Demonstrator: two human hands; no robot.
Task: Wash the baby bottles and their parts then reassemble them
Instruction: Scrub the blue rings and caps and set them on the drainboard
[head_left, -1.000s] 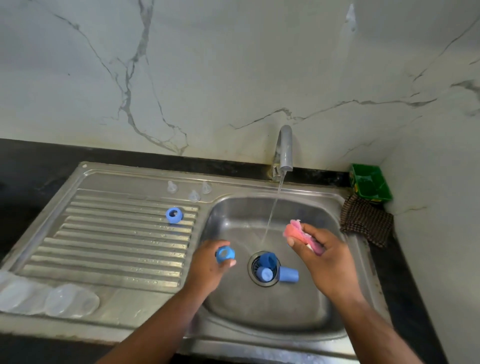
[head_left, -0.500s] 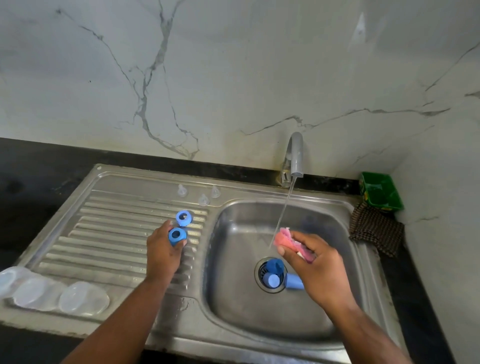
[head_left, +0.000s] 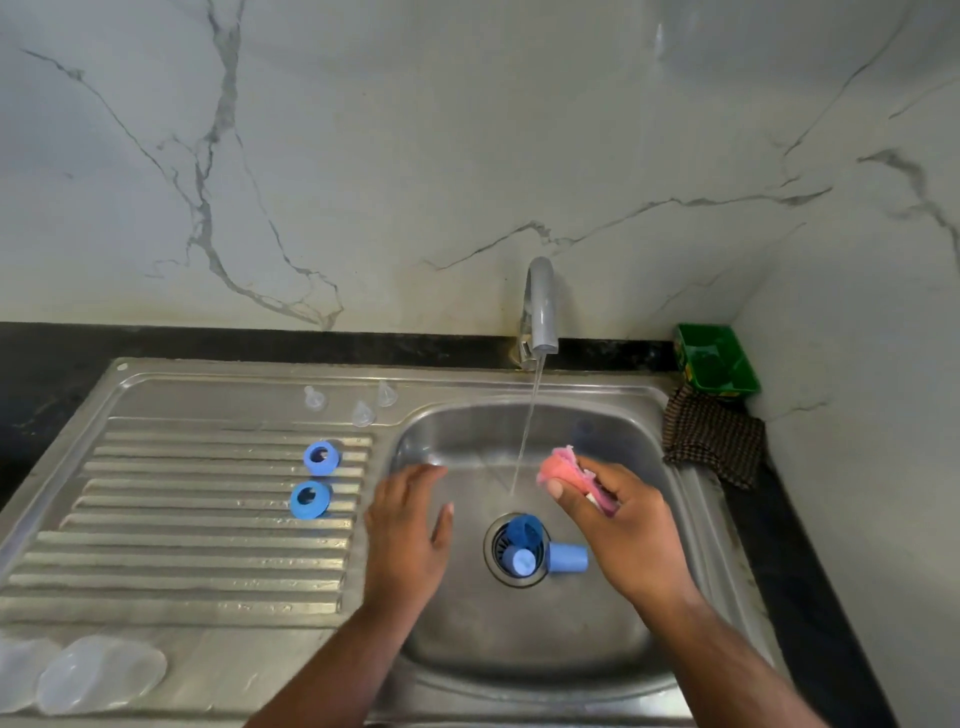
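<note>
Two blue bottle rings (head_left: 321, 457) (head_left: 309, 499) lie on the ribbed drainboard (head_left: 156, 519). Three clear nipples (head_left: 362, 413) stand behind them near the basin's corner. In the sink basin (head_left: 519, 649), blue caps (head_left: 519, 560) (head_left: 567, 557) lie at the drain, one of them on the strainer. Clear bottles (head_left: 98, 673) lie at the drainboard's near left corner. My left hand (head_left: 408, 535) hovers empty over the basin's left edge, fingers straight. My right hand (head_left: 618, 525) grips a pink sponge (head_left: 558, 465) just right of the water stream.
The tap (head_left: 540, 306) runs a thin stream into the basin. A green tub (head_left: 717, 358) and a checked cloth (head_left: 714, 436) sit on the black counter at the back right. A marble wall rises behind and to the right.
My left hand carried a blue ring from the basin to the drainboard, set it below the other ring, let go, and moved back toward the basin. The right hand stayed with the sponge.
</note>
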